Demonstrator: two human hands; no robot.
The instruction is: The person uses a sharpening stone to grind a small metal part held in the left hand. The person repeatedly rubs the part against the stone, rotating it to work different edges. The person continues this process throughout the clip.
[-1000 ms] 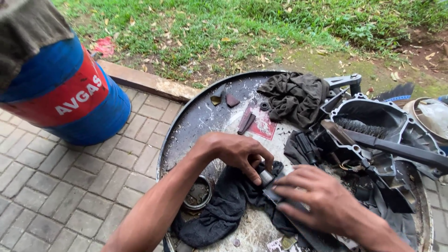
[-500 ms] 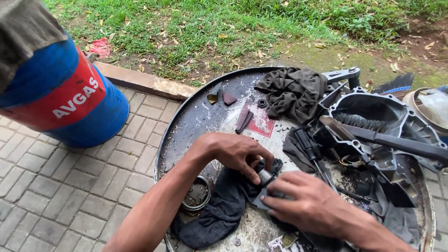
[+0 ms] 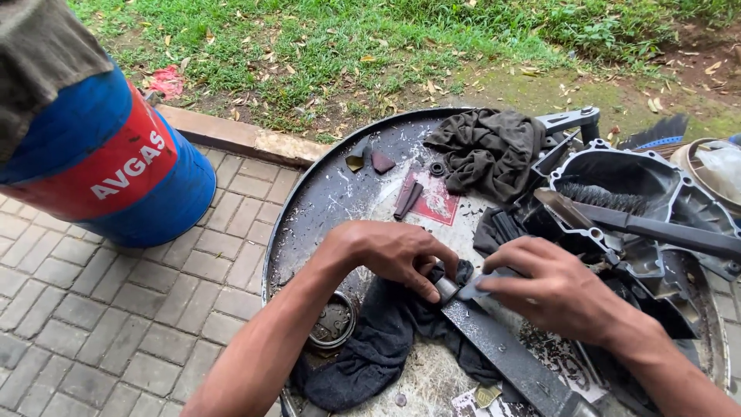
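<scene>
Soft, even daylight with only faint shadows, sharp in the centre (edges bend slightly), no glare.

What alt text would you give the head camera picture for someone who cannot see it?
Two bare hands, the left hand and the right hand, grip the end of a long dark metal bar over a black rag on a round metal tray. An engine cover, a grey cloth and a blue drum lie around them.

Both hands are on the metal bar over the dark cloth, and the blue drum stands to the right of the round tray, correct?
Not quite: in the head view the blue drum stands left of the round tray. Both the left hand and right hand are on the metal bar over the dark cloth.
</scene>
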